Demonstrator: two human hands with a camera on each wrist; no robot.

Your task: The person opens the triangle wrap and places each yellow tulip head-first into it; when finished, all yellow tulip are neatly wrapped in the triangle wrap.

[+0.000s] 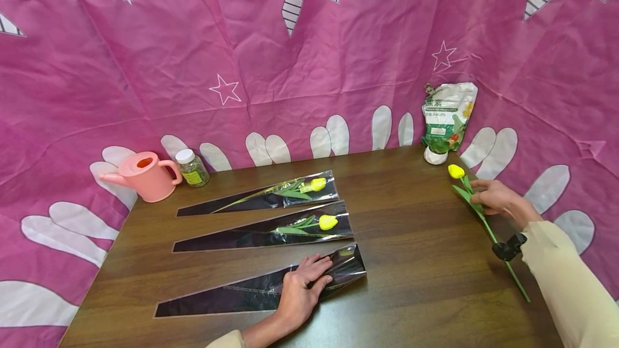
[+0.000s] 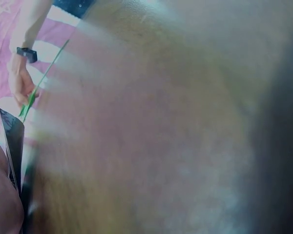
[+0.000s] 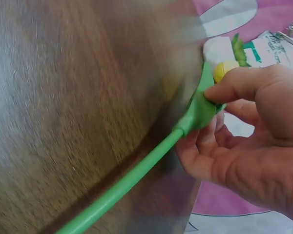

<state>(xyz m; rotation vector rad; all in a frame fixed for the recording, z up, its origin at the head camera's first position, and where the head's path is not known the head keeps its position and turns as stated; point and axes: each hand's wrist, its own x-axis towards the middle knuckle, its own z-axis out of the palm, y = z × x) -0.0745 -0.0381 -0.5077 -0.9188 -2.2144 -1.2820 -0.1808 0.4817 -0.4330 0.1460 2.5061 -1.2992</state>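
Note:
On the right side of the table my right hand (image 1: 500, 200) pinches a yellow tulip (image 1: 456, 171) by its leaves and upper stem. In the right wrist view thumb and fingers close round the green leaf (image 3: 202, 109), and the long stem (image 3: 132, 183) runs down to the left. My left hand (image 1: 302, 289) rests with extended fingers on the nearest black flower sleeve (image 1: 217, 299), near its wide mouth. Two more sleeves lie behind it, the middle sleeve (image 1: 208, 240) and the far sleeve (image 1: 203, 209), each with a yellow tulip inside.
A pink watering can (image 1: 152, 179) and a white-capped jar (image 1: 192, 169) stand at the back left. At the back right a small white pot (image 1: 436, 156) with a green plant stands before a printed bag (image 1: 450, 111). A pink curtain (image 1: 309, 69) hangs behind the wooden table (image 1: 406, 219).

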